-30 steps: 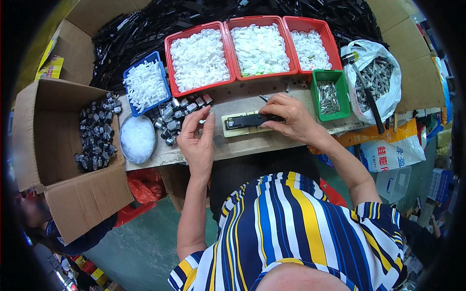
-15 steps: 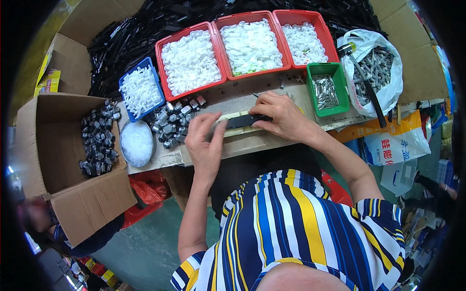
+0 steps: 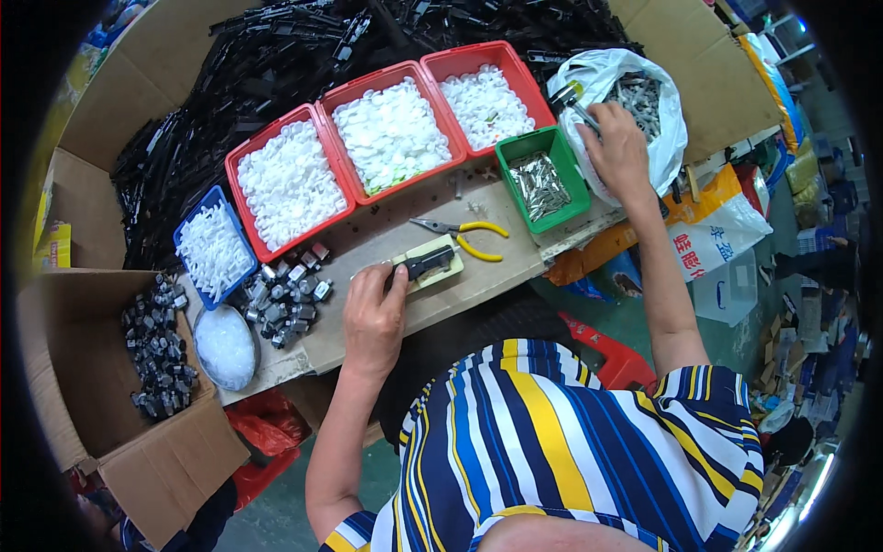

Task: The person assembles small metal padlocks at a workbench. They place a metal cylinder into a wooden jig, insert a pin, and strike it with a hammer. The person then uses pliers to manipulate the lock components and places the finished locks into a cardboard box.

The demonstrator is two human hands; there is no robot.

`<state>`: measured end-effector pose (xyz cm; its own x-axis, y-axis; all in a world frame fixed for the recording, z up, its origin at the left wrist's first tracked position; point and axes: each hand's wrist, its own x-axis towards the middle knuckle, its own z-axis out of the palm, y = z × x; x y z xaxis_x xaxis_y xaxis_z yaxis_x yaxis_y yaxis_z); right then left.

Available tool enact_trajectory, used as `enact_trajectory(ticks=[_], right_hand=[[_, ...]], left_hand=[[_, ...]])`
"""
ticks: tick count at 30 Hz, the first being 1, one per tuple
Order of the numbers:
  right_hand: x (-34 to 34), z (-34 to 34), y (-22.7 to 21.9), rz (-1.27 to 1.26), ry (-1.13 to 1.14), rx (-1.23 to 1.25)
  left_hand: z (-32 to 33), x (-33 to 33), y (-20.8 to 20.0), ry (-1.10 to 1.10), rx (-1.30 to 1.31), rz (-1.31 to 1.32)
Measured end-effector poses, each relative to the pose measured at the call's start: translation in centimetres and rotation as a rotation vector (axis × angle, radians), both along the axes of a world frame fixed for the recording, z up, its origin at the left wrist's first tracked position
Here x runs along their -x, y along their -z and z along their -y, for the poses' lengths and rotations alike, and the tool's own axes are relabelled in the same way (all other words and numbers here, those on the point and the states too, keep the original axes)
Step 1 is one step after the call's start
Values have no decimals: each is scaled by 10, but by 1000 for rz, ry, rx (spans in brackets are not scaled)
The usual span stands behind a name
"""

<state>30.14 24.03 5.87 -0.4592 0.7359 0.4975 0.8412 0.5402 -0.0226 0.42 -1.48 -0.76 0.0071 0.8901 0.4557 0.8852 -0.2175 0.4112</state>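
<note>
While the left hand [image 3: 372, 313] rests flat-fingered on the cardboard-covered bench [image 3: 478, 276], its fingertips touching a small black part clamped on a pale green block jig [image 3: 426, 266], the right hand [image 3: 616, 147] reaches far out to a white plastic bag of grey metal hardware [image 3: 644, 101] and appears to pinch a metal piece at the bag's mouth, though what exactly it grips is too small to tell. The left hand closes on nothing; it merely steadies the jig. Yellow-handled pliers [image 3: 464, 235] lie untouched just behind the jig.

The assembly looks to be in mid-cycle, by the lie of things: one piece sits on the jig awaiting its next component, and the fetching of that component is under way. A heap of grey-and-black assembled units [image 3: 285, 299] is piled on the bench to the left of the jig, and more of the same lie in an open cardboard box [image 3: 161, 350] beyond it, suggesting a good batch is done. Much plainly remains: three red bins [image 3: 386, 138] and a blue bin [image 3: 210, 253] are full of white plastic parts, a green bin [image 3: 543, 179] holds small metal pieces, and a large heap of black plastic strips [image 3: 276, 83] fills the back of the bench.
</note>
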Motion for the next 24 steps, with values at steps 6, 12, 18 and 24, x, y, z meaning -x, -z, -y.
enact_trajectory(ticks=[6,12,18,24], right_hand=[[-63,-31,35,16,-21,118],[-4,38,-21,-181,-112,331],[44,117,10,8,-595,472],[60,132,-12,40,-638,399]], left_hand=[[-2,0,-1,22,-16,-22],[2,2,0,-1,3,-50],[0,2,-1,14,-5,-98],[3,3,-1,10,-10,-99]])
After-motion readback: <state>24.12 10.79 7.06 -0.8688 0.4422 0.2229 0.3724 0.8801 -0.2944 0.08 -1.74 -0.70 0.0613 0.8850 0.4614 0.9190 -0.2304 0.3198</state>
